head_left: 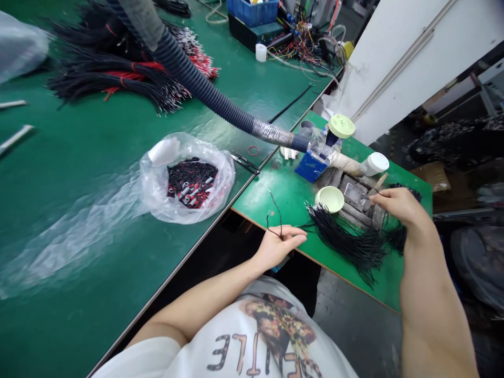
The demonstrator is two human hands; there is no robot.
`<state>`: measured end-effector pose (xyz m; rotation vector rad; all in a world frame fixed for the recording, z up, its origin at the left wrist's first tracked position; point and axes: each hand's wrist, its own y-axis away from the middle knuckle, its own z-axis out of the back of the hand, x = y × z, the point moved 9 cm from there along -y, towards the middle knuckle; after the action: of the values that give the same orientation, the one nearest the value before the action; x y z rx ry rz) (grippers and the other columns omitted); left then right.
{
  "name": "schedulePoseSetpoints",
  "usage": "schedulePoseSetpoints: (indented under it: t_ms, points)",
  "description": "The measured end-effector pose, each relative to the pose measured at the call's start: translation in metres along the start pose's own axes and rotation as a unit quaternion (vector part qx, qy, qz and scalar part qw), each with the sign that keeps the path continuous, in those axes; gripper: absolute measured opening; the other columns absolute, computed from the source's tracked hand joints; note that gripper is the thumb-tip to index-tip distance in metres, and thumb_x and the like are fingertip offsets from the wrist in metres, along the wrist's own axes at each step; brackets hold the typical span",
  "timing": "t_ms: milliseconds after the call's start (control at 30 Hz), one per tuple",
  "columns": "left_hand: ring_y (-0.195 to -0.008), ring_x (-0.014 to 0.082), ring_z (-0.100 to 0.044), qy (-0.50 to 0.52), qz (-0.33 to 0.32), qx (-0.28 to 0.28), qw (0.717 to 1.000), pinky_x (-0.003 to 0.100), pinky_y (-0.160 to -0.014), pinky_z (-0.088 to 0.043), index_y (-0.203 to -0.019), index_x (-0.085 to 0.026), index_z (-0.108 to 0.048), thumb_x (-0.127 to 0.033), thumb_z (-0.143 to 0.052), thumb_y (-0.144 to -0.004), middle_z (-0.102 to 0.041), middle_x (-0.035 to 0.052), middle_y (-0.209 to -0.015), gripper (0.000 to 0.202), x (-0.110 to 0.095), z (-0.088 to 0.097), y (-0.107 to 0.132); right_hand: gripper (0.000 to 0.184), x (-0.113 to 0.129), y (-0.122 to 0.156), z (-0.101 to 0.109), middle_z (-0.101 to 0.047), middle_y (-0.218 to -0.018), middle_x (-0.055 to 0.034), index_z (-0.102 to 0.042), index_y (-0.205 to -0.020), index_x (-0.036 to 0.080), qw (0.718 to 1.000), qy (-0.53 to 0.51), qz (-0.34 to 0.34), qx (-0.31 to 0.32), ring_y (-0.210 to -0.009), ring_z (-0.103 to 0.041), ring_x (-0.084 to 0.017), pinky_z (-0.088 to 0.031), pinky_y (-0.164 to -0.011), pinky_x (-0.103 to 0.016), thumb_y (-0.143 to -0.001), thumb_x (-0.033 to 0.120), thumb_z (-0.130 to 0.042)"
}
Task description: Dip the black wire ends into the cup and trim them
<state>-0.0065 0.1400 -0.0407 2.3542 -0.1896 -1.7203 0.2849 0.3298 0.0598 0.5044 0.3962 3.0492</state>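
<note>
While the left hand (280,244) sits at the near edge of the small green-topped bench (291,194), lower middle of frame, its thumb and fingers are pinched shut on one thin black wire strand (275,210) that loops up over the bench top.

Right hand (397,206) is right of centre, well apart from the left. Fingers are bunched together at the grey metal fixture (354,195). Looks like a fine wire end at the tips, too small to confirm.

Fanned bundle of black wires (350,242) lies on the bench between the two hands, just below a round pale-green plastic cup (329,199).

Step in hand, my read: wires taken singly from the bundle and worked one at a time at the fixture. Next move calls for a fine pinch and slack control, since the strand is limp and would snag easily on the bundle.

Elsewhere:
- Clear plastic bag of red-and-black cut pieces (189,184), left of centre on the big green table (79,157).
- Black corrugated hose (197,81), running from top left down toward the fixture area.
- Heap of black and red wires (110,68), upper left.
</note>
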Motion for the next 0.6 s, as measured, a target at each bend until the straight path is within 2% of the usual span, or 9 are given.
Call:
schedulePoseSetpoints:
  t_ms: [67,167,367,600]
  points:
    - [-0.049,0.0066,-0.03,0.004,0.004,-0.003,1.0,0.023,-0.049,-0.025,-0.077,-0.013,-0.079,-0.039,-0.079,-0.067,-0.043,-0.0036,-0.051,0.029,0.001,0.0,0.0,0.032,-0.016,-0.011,-0.007,-0.047,-0.048,0.001,-0.072,-0.065,0.013,1.0,-0.012,-0.022,0.003,-0.048,-0.036,-0.01,-0.026,-0.048,-0.026,-0.067,0.044,-0.065]
    - [-0.049,0.0065,-0.029,0.007,0.007,-0.006,1.0,0.023,-0.048,-0.024,-0.076,-0.013,-0.079,-0.039,-0.08,-0.065,-0.042,-0.0038,-0.05,0.029,0.002,0.0,0.0,0.033,-0.027,-0.024,-0.015,-0.05,-0.049,0.0,-0.073,-0.066,0.011,0.999,-0.013,-0.037,0.004,-0.048,-0.038,-0.01,-0.027,-0.047,-0.026,-0.064,0.043,-0.066]
    - [-0.049,0.0066,-0.031,-0.002,0.004,-0.006,1.0,0.022,-0.049,-0.025,-0.078,-0.012,-0.079,-0.039,-0.079,-0.067,-0.041,-0.0037,-0.051,0.029,0.003,0.0,-0.001,0.033,-0.036,-0.04,-0.026,-0.049,-0.047,0.0012,-0.072,-0.065,0.012,0.999,-0.006,-0.047,0.015,-0.044,-0.035,-0.009,-0.023,-0.045,-0.026,-0.063,0.045,-0.068]
    - [-0.049,0.0072,-0.032,-0.011,0.006,-0.003,1.0,0.022,-0.047,-0.025,-0.076,-0.012,-0.079,-0.039,-0.079,-0.067,-0.042,-0.003,-0.05,0.028,0.0,0.0,-0.001,0.03,-0.039,-0.053,-0.036,-0.048,-0.044,0.0015,-0.07,-0.059,0.012,1.0,-0.007,-0.024,0.019,-0.044,-0.037,-0.009,-0.025,-0.045,-0.026,-0.063,0.042,-0.069]
